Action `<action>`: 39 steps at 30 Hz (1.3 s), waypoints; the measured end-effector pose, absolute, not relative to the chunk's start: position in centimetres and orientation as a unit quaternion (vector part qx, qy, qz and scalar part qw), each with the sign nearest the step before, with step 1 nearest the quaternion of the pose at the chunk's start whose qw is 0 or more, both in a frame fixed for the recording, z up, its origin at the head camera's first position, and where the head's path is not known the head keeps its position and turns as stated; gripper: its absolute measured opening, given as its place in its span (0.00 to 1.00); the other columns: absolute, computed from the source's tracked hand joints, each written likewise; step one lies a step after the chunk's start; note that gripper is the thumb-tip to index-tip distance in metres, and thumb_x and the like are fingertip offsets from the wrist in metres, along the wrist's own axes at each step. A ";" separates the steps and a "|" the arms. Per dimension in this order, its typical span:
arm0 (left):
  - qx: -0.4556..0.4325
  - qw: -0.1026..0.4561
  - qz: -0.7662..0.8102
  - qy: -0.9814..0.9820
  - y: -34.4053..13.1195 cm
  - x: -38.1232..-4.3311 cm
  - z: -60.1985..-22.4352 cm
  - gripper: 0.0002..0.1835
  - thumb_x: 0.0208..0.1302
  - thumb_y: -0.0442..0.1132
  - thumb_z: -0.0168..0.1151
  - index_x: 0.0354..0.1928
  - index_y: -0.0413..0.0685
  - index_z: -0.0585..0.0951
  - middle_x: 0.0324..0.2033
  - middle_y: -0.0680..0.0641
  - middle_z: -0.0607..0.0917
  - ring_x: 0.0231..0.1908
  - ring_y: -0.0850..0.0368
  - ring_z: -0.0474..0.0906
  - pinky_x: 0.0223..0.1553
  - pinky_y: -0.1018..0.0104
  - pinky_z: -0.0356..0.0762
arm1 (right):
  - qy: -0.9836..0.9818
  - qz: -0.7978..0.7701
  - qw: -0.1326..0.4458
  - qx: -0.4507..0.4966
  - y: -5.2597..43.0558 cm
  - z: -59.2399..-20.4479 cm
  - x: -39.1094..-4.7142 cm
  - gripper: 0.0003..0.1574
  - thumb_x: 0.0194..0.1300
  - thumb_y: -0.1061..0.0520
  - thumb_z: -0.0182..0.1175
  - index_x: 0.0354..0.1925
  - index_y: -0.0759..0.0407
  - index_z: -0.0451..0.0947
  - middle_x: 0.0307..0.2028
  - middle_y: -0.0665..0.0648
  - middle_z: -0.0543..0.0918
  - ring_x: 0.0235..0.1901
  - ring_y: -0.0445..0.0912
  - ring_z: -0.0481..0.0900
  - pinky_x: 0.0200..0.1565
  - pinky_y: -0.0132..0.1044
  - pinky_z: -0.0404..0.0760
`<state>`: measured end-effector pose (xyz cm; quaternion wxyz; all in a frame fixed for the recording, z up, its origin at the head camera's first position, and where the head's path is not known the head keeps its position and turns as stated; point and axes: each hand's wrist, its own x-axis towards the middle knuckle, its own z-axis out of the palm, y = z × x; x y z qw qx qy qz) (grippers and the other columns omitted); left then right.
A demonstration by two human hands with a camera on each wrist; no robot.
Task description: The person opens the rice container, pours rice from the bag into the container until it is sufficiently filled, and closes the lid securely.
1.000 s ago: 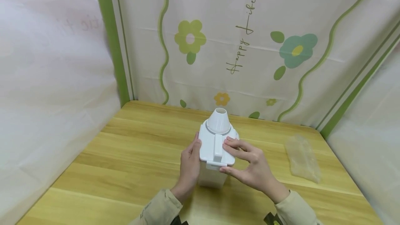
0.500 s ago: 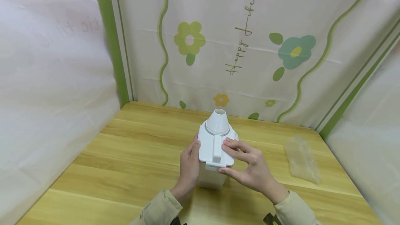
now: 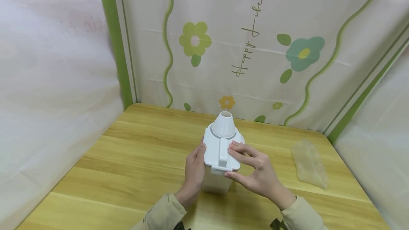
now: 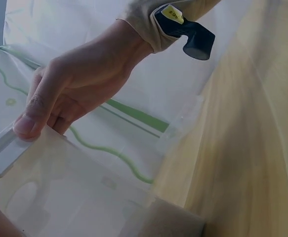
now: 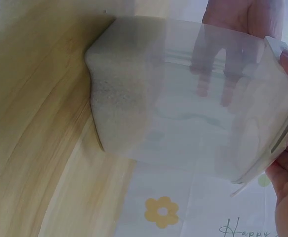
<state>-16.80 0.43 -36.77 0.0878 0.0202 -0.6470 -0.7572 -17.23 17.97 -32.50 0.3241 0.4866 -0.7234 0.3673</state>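
Note:
A translucent storage container [image 3: 215,184] stands upright in the middle of the wooden table. On it sits a white lid [image 3: 211,155] with a raised bar and a white open-ended cone [image 3: 224,125]. My left hand [image 3: 194,169] holds the container's left side, thumb by the lid's edge; its fingers show through the wall in the right wrist view. My right hand [image 3: 255,166] grips the lid from the right, fingertips on top and thumb at the front latch [image 3: 220,170]. A pale, speckled layer [image 5: 114,89] shows low in the container in the right wrist view.
A crumpled clear plastic bag [image 3: 309,164] lies on the table [image 3: 127,173] to the right. Behind the table hangs a white curtain [image 3: 143,63] with flowers and lettering. Pale sheets [image 3: 54,91] enclose both sides. A dark wrist camera [image 4: 198,42] is strapped at the right cuff.

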 end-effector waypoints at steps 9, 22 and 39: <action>0.009 0.085 -0.766 -0.637 0.5 -16.7 -36.8 0.24 0.68 0.53 0.42 0.59 0.48 0.70 0.58 0.61 0.66 0.59 0.65 0.58 0.58 0.65 0.57 | -0.721 0.371 0.323 0.488 18.0 -32.6 -17.3 0.34 0.35 0.57 0.75 0.44 0.68 0.79 0.43 0.64 0.77 0.40 0.57 0.77 0.40 0.39 0.77; -0.018 0.052 -0.742 -0.668 -0.8 -17.0 -36.8 0.26 0.66 0.57 0.44 0.61 0.52 0.67 0.59 0.63 0.64 0.59 0.67 0.57 0.58 0.65 0.57 | -0.724 0.357 0.337 0.485 17.9 -32.5 -17.0 0.35 0.36 0.55 0.75 0.45 0.67 0.78 0.44 0.64 0.77 0.41 0.57 0.77 0.47 0.40 0.74; -0.329 0.158 -0.446 -0.818 -5.6 -18.1 -35.7 0.36 0.62 0.54 0.52 0.68 0.50 0.54 0.67 0.57 0.50 0.64 0.59 0.45 0.59 0.49 0.51 | -0.776 0.378 0.284 0.419 19.3 -31.7 -15.7 0.39 0.46 0.62 0.69 0.57 0.68 0.67 0.55 0.64 0.69 0.51 0.61 0.69 0.54 0.34 0.66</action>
